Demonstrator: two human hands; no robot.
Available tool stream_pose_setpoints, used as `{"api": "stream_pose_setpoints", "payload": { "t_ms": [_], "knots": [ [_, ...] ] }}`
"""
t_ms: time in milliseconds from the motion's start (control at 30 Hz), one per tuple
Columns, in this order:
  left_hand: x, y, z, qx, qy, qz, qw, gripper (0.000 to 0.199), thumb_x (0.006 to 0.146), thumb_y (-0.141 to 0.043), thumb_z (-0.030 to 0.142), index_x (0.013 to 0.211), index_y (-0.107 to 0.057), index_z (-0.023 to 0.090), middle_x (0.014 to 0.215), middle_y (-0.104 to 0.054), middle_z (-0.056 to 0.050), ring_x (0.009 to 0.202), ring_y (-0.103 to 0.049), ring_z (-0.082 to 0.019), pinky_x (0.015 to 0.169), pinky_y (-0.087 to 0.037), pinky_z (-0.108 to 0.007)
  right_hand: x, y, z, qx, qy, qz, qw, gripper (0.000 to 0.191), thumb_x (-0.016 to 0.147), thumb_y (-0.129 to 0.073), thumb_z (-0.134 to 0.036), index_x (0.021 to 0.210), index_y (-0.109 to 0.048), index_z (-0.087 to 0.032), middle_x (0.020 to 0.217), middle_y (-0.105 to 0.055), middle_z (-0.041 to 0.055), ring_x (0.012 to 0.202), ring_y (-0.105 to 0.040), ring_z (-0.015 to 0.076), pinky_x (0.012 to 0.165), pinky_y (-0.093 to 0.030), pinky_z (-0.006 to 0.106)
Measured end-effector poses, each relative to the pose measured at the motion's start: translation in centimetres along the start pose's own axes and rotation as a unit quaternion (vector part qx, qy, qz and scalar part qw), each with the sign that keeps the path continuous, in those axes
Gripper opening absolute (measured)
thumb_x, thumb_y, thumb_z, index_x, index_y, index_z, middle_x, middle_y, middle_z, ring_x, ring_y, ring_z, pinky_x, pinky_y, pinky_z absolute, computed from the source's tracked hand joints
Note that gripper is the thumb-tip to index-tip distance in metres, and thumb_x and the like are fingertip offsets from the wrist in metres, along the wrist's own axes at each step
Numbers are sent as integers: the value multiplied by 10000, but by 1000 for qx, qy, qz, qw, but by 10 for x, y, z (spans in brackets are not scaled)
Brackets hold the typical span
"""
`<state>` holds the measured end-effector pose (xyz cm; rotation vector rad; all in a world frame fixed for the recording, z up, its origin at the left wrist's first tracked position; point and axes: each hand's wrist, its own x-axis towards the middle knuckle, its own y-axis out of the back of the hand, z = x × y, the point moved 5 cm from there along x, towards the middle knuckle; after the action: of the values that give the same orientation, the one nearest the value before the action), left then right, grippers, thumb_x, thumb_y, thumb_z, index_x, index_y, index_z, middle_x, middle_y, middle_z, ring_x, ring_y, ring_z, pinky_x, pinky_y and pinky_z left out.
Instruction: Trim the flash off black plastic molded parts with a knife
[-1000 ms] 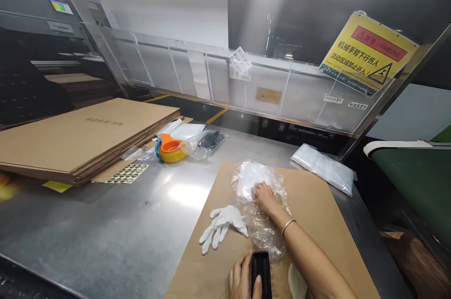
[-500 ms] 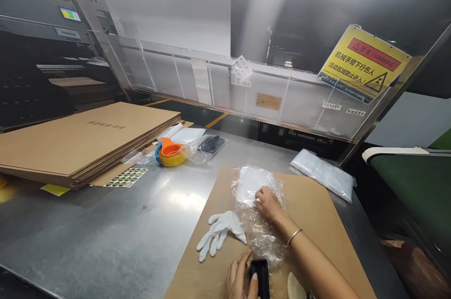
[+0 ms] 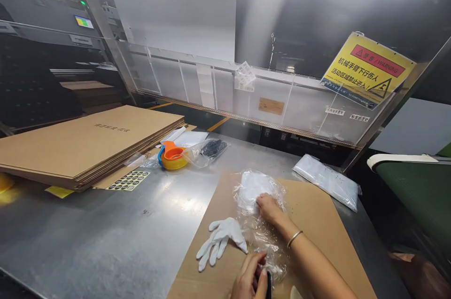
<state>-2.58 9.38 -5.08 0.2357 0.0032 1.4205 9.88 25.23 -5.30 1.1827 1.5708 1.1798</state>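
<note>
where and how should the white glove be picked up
Probably pinch the white glove across its palm, from above and the picture's left: it lies flat on the cardboard sheet, with crumpled clear plastic close by its right side.

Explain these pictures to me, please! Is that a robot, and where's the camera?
There's no robot here. The left hand and right hand are bare and belong to a person. One camera, worn on that person's head, looks forward and down and takes every picture.

The left hand holds a small black thing, mostly hidden. The right hand touches a white thing with crinkly clear plastic around it. Below is a brown cardboard sheet, where a white glove lies too.

The sheet rests on a metal table. A cardboard stack sits on the picture's left side and a white packet on its right.
</note>
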Motion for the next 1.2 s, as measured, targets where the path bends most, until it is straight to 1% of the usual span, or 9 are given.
{"api": "stream_pose_setpoints", "payload": {
  "t_ms": [100,167,367,600,700,833,1000,1100,1200],
  "knots": [
    [25,-3,20,-35,24,-28,999,321,805,-476,349,1007,-663,185,942,-660,-120,876,-601,-247,802,-474,-344,-1,1,6,4,-6,3,1000,291,899,-533,-325,1144,-543,-168,1150,-570,68,966,-588,183,817,-501,392],
    [43,-6,24,-48,45,-31,997,322,789,-493,311,1036,-652,178,1008,-656,-121,948,-590,-250,863,-456,-358,-1,2,11,10,-12,11,1000,295,898,-535,-326,1147,-542,-167,1154,-568,69,975,-586,187,824,-498,398],
    [83,-27,-2,-88,118,1,989,363,746,-507,225,1084,-608,142,1044,-660,-124,1004,-592,-253,909,-436,-387,0,3,23,66,-25,26,997,298,897,-537,-325,1148,-540,-165,1153,-568,69,975,-586,188,824,-498,400],
    [102,-37,-15,-150,170,40,973,423,742,-542,166,1162,-551,114,1313,-530,-154,1257,-434,-239,1016,-337,-318,-8,12,26,169,-26,25,985,291,894,-542,-332,1122,-554,-153,1100,-589,55,910,-605,175,766,-519,362],
    [102,-37,-20,-173,202,50,963,395,782,-553,193,1165,-530,97,1264,-556,-174,1097,-566,-236,916,-427,-344,-23,21,25,196,-20,30,980,282,895,-540,-332,1113,-558,-154,1092,-593,54,903,-605,170,767,-518,360],
    [92,-40,-22,-216,212,32,953,262,859,-526,324,999,-591,113,928,-666,-80,718,-631,-157,632,-498,-302,-53,25,20,224,-15,44,974,253,902,-529,-331,1079,-571,-156,1056,-605,51,878,-607,155,765,-515,353],
    [80,-41,-20,-253,191,40,948,229,865,-548,327,764,-591,127,707,-612,11,635,-591,-114,607,-492,-276,-76,13,13,270,-15,55,961,247,898,-536,-330,1058,-574,-146,1012,-612,42,841,-611,146,735,-520,337],
    [77,-36,-20,-248,179,67,950,241,870,-544,317,721,-570,129,665,-581,28,598,-572,-103,586,-491,-268,-80,10,16,299,-8,51,953,245,901,-533,-330,1047,-574,-137,965,-618,32,778,-616,129,677,-528,303],
    [75,-30,-18,-221,160,89,958,242,875,-534,322,730,-563,131,644,-563,35,564,-559,-95,558,-490,-258,-86,19,17,306,1,76,949,238,909,-521,-332,1031,-575,-135,925,-621,25,733,-612,113,641,-527,280]
  ]
}}
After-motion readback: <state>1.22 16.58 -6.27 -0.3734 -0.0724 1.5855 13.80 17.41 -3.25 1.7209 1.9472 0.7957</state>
